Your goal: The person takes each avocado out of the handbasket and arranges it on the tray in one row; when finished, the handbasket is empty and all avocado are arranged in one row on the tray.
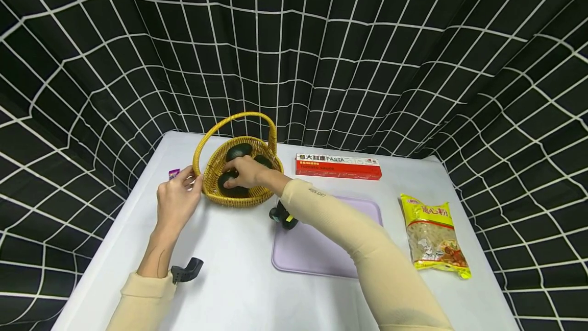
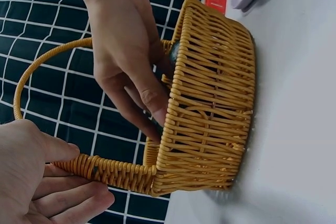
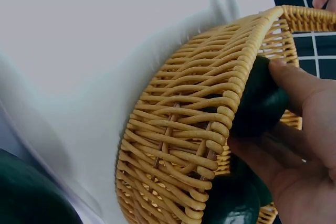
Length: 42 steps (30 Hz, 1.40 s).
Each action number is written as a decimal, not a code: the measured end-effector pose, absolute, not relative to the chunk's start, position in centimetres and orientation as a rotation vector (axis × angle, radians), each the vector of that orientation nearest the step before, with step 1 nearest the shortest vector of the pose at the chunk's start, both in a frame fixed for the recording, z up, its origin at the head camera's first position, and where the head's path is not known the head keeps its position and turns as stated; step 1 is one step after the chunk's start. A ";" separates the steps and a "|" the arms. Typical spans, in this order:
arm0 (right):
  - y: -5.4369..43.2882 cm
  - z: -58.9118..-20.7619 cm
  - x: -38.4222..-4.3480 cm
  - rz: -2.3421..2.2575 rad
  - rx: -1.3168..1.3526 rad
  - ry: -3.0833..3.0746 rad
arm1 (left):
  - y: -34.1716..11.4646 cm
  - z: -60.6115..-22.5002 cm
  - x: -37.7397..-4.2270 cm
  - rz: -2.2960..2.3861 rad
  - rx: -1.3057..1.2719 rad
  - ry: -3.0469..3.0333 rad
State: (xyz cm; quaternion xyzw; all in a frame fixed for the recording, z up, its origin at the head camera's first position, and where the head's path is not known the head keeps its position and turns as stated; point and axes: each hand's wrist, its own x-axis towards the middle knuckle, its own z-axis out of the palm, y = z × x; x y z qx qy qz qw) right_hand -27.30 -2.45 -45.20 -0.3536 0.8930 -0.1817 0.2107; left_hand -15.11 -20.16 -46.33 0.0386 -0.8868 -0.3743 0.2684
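Note:
A yellow wicker basket (image 1: 236, 202) with a tall arched handle (image 1: 228, 118) stands at the back left of the table. Several smooth dark green fruits, which look like avocados, lie inside. My left hand (image 1: 178, 203) pinches the base of the handle on the basket's left side, thumb against fingers. Reaching in over the rim, my right hand (image 1: 250, 171) grips one avocado (image 3: 260, 100) with thumb and fingers. Another avocado (image 1: 239, 151) lies behind that hand, and one more (image 1: 263, 161) is partly covered by it. In the right wrist view, the basket wall hides part of the fruit.
Right of the basket is a lilac tray (image 1: 303, 254), partly under my right forearm, with a dark green avocado (image 3: 31, 195) on it. A red-and-white pasta box (image 1: 338, 167) lies behind. A yellow noodle bag (image 1: 434, 236) lies far right. A small purple packet (image 1: 173, 173) is by my left hand.

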 end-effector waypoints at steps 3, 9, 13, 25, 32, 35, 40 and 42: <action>-2.1 -45.0 -27.4 -0.530 -0.960 2.508 | -20.2 -46.4 -15.1 -1.013 0.104 -2.389; -1.1 -43.5 -27.9 -0.632 -0.922 2.533 | -20.3 -46.3 -15.2 -1.008 0.088 -2.377; -0.1 -42.2 -28.0 -0.715 -0.896 2.552 | -20.3 -46.2 -15.3 -1.013 0.087 -2.372; 4.1 -39.6 -27.4 -0.817 -0.830 2.583 | -20.3 -46.3 -15.4 -1.011 0.085 -2.377; 7.7 -39.7 -26.4 -0.875 -0.709 2.615 | -20.0 -46.2 -15.4 -1.026 0.087 -2.383; 9.2 -40.1 -25.7 -0.932 -0.622 2.618 | -20.1 -46.2 -15.4 -1.017 0.087 -2.389; 11.3 -40.7 -24.3 -1.020 -0.477 2.608 | -20.2 -46.2 -15.2 -1.016 0.092 -2.387; 12.1 -40.7 -23.8 -1.050 -0.432 2.597 | -20.1 -46.2 -15.1 -1.022 0.098 -2.386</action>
